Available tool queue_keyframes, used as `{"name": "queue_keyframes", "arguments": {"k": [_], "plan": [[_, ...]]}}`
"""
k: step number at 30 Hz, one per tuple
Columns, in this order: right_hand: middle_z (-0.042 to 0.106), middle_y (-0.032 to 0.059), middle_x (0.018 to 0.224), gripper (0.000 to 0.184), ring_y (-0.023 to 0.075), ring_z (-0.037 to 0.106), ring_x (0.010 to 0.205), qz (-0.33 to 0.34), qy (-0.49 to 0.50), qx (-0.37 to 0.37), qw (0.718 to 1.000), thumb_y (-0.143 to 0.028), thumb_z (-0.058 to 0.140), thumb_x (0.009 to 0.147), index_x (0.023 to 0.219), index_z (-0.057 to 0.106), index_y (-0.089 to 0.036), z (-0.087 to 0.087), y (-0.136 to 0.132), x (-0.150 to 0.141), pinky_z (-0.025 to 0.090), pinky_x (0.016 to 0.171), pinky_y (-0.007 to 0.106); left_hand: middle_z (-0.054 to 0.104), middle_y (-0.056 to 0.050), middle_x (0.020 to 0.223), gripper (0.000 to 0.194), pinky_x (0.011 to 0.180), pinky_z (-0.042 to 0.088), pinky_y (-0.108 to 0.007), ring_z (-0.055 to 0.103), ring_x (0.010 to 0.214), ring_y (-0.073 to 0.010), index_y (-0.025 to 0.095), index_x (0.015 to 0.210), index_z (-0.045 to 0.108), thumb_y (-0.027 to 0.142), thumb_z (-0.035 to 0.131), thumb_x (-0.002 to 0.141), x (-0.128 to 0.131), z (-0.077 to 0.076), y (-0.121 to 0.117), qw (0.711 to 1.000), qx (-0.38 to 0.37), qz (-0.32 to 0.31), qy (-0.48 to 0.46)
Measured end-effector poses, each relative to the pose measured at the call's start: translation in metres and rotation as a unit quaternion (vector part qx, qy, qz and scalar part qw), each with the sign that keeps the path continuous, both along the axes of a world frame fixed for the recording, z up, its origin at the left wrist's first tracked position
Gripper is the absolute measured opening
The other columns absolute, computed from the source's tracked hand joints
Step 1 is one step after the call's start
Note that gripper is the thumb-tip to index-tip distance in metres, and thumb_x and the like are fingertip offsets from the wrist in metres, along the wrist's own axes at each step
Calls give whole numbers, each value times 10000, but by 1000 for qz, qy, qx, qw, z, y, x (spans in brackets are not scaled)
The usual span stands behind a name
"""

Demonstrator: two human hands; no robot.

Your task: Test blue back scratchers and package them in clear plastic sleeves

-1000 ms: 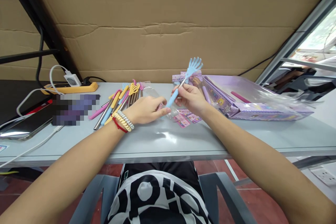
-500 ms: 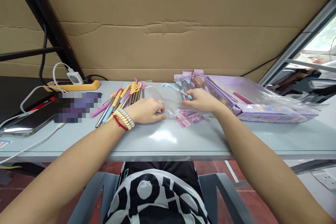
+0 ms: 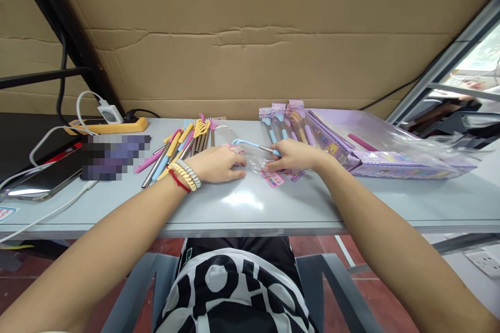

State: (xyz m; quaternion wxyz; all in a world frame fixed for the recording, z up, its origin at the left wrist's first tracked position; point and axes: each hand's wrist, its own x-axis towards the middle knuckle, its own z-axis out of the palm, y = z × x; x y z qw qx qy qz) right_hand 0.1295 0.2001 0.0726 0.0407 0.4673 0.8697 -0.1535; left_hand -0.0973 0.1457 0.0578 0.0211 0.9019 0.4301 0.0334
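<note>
In my right hand (image 3: 295,155) is a blue back scratcher (image 3: 253,144) with a metal shaft, gripped near its handle. Its curved head points left, over a clear plastic bag (image 3: 255,160). My left hand (image 3: 221,164), fingers closed together, holds the left end of that bag, where a pink printed header (image 3: 234,149) shows behind the fingers. Several small pink and purple cards (image 3: 273,179) lie under and in front of my right hand. Left of my left hand is a pile of loose back scratchers (image 3: 175,145) in yellow, blue and pink.
Bagged back scratchers (image 3: 279,119) lie at the back, beside an open purple display box (image 3: 398,165) holding a pink stick and clear plastic. At left are a yellow power strip (image 3: 135,125), white cables and a phone (image 3: 42,177). A cardboard sheet (image 3: 242,73) stands behind the table.
My right hand has moved slightly left and down with the blue back scratcher, bringing its head close to my left hand and the pink header. My left hand has barely moved.
</note>
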Motion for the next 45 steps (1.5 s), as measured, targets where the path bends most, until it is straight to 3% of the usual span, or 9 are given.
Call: {"name": "queue_keyframes", "arguments": {"k": [8, 19, 22, 27, 34, 37, 41, 45], "plan": [[586, -7, 658, 238, 117, 501, 561, 24, 55, -37, 998, -351, 684, 716, 774, 546, -165, -3, -2, -4, 330, 509, 233, 667, -50, 926, 336, 658, 398, -294, 609, 810, -205, 243, 1083, 668, 422, 463, 886, 0, -2, 1, 1000, -4, 11, 9], [578, -9, 633, 353, 110, 504, 529, 23, 50, -59, 997, -454, 701, 710, 752, 487, -176, -5, -2, -4, 352, 470, 226, 654, -54, 878, 354, 614, 390, -302, 607, 750, -212, 208, 1145, 564, 420, 490, 871, 2, -2, -1, 1000, -4, 30, -9], [580, -10, 651, 332, 109, 505, 541, 22, 48, -48, 997, -420, 702, 714, 754, 480, -177, -5, -2, -4, 353, 471, 223, 656, -63, 958, 364, 669, 422, -299, 618, 817, -209, 180, 1146, 526, 409, 498, 865, 2, -1, -2, 998, -14, 45, -50], [579, -7, 685, 369, 109, 503, 572, 27, 33, -39, 998, -458, 710, 709, 766, 481, -174, -5, -3, -6, 353, 499, 226, 625, -74, 1150, 418, 763, 449, -319, 616, 936, -221, 190, 1253, 500, 371, 482, 876, 3, -1, -2, 999, -10, 10, -44], [582, 10, 679, 432, 120, 500, 580, 33, 68, -21, 997, -588, 605, 770, 786, 515, -166, -5, -4, -5, 331, 513, 239, 613, -96, 1169, 373, 859, 462, -354, 602, 1004, -243, 167, 1193, 580, 351, 464, 890, 2, -2, 0, 1000, 6, -10, -24], [529, -15, 643, 473, 104, 450, 565, 59, 101, -26, 993, -609, 653, 708, 756, 488, -169, -5, -6, -6, 305, 510, 235, 605, -96, 1203, 384, 917, 448, -360, 583, 1067, -253, 164, 1199, 581, 357, 464, 889, 1, -4, 1, 999, 8, -16, -33], [456, -48, 581, 487, 87, 395, 532, 101, 125, -41, 986, -513, 763, 590, 686, 424, -176, -6, -9, -9, 275, 496, 226, 601, -84, 1222, 396, 898, 454, -369, 596, 1041, -256, 191, 1213, 576, 387, 439, 897, 1, -4, 0, 1000, -2, 5, -18], [432, -59, 550, 330, 76, 382, 504, 124, 130, -47, 983, -302, 702, 641, 653, 397, -175, -7, -12, -11, 278, 491, 221, 610, -90, 1175, 407, 834, 464, -341, 617, 937, -228, 197, 1209, 584, 409, 432, 897, 2, -3, -1, 1000, -2, 15, -10]]}}
